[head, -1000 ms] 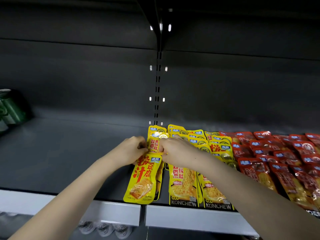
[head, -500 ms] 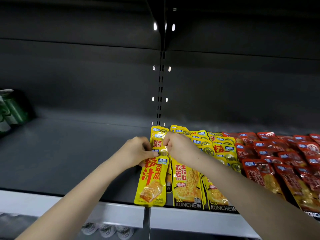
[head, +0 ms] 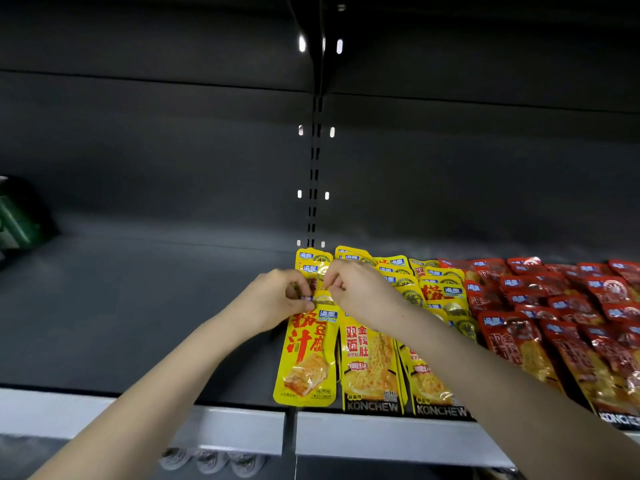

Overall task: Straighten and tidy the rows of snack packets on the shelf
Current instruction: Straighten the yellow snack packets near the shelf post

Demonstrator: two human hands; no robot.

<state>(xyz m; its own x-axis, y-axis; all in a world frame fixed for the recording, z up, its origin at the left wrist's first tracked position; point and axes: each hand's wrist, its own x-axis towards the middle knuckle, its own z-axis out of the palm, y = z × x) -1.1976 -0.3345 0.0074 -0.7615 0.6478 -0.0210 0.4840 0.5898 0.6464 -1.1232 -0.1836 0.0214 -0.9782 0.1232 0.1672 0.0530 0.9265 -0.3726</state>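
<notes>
Shelf, holding rows of snack packets. Front yellow packet, just below both hands, lies straighter than a second ago. KONCHEW packets, under the right wrist. Left hand and right hand each pinch the second packet between them, as before. Red packets, right of the right hand.

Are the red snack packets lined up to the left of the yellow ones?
No, the red snack packets lie to the right of the yellow snack packets, which sit nearer the middle of the view.
</notes>
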